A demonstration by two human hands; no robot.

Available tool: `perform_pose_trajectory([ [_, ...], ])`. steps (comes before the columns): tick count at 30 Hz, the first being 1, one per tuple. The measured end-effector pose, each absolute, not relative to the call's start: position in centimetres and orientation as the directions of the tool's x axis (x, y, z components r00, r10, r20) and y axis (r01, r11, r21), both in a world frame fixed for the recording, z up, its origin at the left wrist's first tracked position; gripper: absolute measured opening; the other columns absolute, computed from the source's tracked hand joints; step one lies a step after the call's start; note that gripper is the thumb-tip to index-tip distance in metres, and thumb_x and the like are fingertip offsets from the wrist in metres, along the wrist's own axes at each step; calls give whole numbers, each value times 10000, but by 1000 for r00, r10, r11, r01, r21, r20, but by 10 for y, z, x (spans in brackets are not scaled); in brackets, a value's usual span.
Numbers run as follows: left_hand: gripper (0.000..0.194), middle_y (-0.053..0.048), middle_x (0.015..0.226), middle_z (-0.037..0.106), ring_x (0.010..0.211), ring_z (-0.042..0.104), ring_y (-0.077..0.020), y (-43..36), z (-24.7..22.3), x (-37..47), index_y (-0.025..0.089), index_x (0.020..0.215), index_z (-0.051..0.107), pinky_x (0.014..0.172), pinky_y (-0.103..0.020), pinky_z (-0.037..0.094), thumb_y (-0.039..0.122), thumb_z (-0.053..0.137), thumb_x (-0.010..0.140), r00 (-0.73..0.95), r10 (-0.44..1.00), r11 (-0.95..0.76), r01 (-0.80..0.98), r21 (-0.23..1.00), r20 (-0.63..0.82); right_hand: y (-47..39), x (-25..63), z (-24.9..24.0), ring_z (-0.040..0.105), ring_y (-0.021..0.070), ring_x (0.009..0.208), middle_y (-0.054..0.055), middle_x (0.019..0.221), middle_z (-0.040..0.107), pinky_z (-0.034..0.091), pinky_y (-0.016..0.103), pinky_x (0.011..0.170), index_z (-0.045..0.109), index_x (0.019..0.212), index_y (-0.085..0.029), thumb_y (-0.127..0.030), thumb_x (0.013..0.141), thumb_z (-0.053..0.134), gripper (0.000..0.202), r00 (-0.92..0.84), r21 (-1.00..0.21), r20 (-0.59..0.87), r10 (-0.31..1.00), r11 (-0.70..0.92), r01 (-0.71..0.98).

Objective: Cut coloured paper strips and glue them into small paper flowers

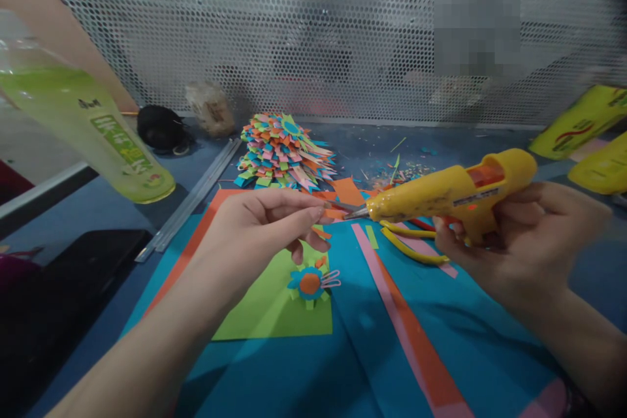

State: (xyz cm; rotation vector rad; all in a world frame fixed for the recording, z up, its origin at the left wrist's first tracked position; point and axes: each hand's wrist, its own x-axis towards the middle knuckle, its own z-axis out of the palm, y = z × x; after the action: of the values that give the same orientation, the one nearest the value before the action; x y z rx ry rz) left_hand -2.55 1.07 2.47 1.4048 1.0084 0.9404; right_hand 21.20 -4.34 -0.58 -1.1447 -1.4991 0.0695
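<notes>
My left hand (274, 225) is closed in a pinch, with a small orange paper piece (334, 214) at its fingertips. In my right hand (519, 241) is a yellow hot glue gun (416, 196), its metal nozzle pointing left and close to that piece. Below my left hand, a small paper flower (310, 283) with blue petals, an orange centre and pink loops lies on a green paper sheet (274, 320). A tool with yellow handles (416, 253) lies under the glue gun; its working end is partly hidden.
A cone of colourful paper tabs (284, 150) stands behind my hands, beside paper scraps (392, 176). Pink and orange strips (406, 333) cross blue paper (304, 379). At left are a tilted drink bottle (98, 124), clear strips (191, 202) and a dark flat object (78, 300). Perforated metal (294, 26) rises behind.
</notes>
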Motion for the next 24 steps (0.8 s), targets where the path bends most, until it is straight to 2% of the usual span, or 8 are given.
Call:
perform_pose_trajectory([
  [6,84,-9,515,679,424,584,-80,11,25,-25,164,741,694,381,-128,436,237,671,709,325,946,-15,62,998,-6,-45,211,-5,508,108,419,-29,598,585,413,208,341,500,761,-225,-143,639,670,225,190,-634,699,689,476,609],
  [10,91,-12,500,670,437,601,-100,11,25,-25,156,738,693,374,-140,434,237,677,699,315,949,-20,79,997,-6,-45,210,-3,502,119,416,-29,586,571,407,219,336,499,750,-242,-144,659,652,204,164,-594,721,673,479,646],
  [15,95,-17,509,674,448,608,-104,11,24,-26,159,749,693,383,-144,440,236,679,696,301,954,-26,59,998,7,-44,212,-7,505,107,400,-33,563,571,412,199,323,509,741,-208,-151,636,678,208,168,-588,743,648,512,626],
  [20,70,-19,515,681,432,598,-84,11,25,-24,163,727,699,383,-117,434,226,678,702,325,946,-9,60,998,-11,-45,214,-9,480,86,381,-24,562,570,396,184,311,495,742,-174,-150,632,684,220,197,-628,708,678,478,614],
  [24,59,-15,532,687,438,603,-81,11,26,-24,171,721,704,379,-107,431,222,681,702,339,941,-10,61,998,-11,-44,213,-6,538,91,436,-19,586,586,434,166,354,493,752,-173,-129,639,681,224,143,-558,760,633,524,644],
])
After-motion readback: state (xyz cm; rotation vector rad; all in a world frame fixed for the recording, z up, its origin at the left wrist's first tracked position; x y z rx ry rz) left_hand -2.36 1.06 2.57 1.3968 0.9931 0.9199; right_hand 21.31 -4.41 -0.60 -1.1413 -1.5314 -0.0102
